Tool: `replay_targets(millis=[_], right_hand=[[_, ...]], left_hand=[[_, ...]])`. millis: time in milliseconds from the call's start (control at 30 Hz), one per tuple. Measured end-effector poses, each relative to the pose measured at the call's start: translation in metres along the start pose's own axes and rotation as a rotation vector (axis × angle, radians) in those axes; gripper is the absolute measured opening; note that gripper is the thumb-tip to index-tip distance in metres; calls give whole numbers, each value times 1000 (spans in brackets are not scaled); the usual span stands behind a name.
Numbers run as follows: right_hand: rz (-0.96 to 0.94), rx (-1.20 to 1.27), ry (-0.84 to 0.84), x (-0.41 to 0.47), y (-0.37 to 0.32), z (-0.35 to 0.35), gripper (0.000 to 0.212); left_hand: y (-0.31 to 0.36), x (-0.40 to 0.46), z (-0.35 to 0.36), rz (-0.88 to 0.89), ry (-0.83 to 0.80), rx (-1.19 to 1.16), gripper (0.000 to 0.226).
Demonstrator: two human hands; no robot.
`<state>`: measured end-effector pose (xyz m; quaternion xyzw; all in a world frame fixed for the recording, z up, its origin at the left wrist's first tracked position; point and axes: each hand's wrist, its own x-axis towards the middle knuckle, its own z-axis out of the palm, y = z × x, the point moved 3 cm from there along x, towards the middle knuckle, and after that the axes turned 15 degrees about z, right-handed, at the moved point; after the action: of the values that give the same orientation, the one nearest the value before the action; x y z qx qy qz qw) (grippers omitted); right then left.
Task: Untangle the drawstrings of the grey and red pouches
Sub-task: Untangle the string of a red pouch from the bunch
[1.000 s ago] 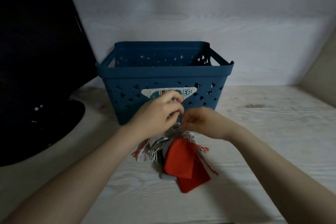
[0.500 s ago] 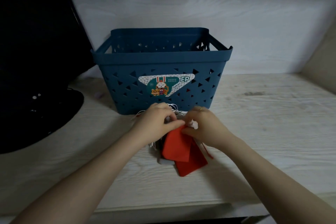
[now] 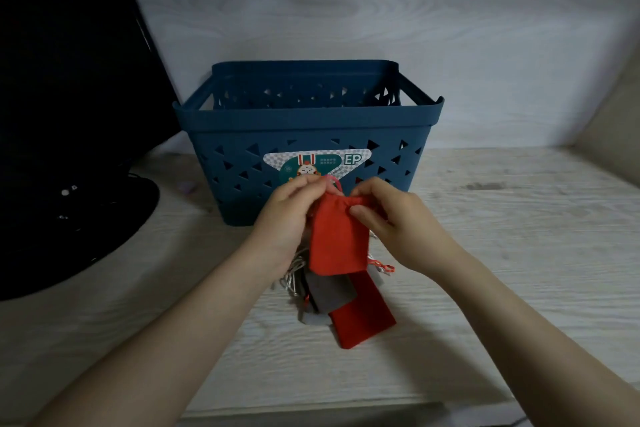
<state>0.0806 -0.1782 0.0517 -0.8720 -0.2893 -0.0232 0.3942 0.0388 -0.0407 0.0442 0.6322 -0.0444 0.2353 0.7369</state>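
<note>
Red pouch (image 3: 337, 237): held upright above the table (image 3: 502, 253), in front of the basket (image 3: 308, 135); top edge pinched from both sides
Left hand (image 3: 291, 215): fingers curled, pinching the top left corner and a red drawstring loop (image 3: 335, 184)
Right hand (image 3: 394, 218): thumb and fingers clamped on the top right corner
Below: grey pouch (image 3: 330, 291), second red pouch (image 3: 362, 317), tangled strings (image 3: 294, 270) lying on the table
</note>
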Motion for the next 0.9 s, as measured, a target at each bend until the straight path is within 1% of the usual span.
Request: replay_targets(millis=[33, 100, 167, 200, 233, 267, 333, 400, 533, 600, 633, 700, 767, 833, 900], right_hand=[[-7, -38, -10, 1, 2, 0, 8], [-49, -118, -34, 3, 4, -2, 24], [-70, -161, -68, 4, 5, -6, 37], [-54, -157, -77, 5, 7, -7, 39], [-14, -102, -83, 5, 8, -10, 40], [50, 29, -97, 5, 10, -12, 41], [183, 491, -163, 5, 14, -13, 41], [275, 926, -221, 8, 17, -9, 38], [449, 1516, -257, 15, 11, 2, 40], [504, 1777, -204, 17, 12, 5, 44], [537, 1847, -171, 18, 15, 8, 48], [624, 1858, -147, 18, 17, 18, 52], [700, 1748, -142, 17, 17, 25, 47], [711, 1617, -149, 16, 13, 25, 41], [632, 1491, -164, 16, 4, 21, 40]], left_hand=[[1, 1, -1, -6, 27, -112, 26], [2, 3, -2, -13, 52, -277, 24], [2, 4, -5, -24, 79, -338, 22], [2, 4, -7, -31, 100, -365, 22], [1, 4, -9, -49, 124, -398, 22], [1, 5, -11, -78, 149, -438, 22], [-1, 5, -15, -135, 203, -506, 23], [-3, 4, -17, -164, 242, -565, 26], [-2, 5, -20, -168, 276, -686, 30], [-2, 8, -24, -139, 323, -751, 30], [-2, 9, -25, -126, 343, -765, 30], [-5, 8, -28, -114, 345, -748, 31], [-8, 7, -28, -128, 307, -645, 31], [-11, 6, -28, -139, 215, -407, 30], [-10, 5, -25, -111, 69, -110, 25]])
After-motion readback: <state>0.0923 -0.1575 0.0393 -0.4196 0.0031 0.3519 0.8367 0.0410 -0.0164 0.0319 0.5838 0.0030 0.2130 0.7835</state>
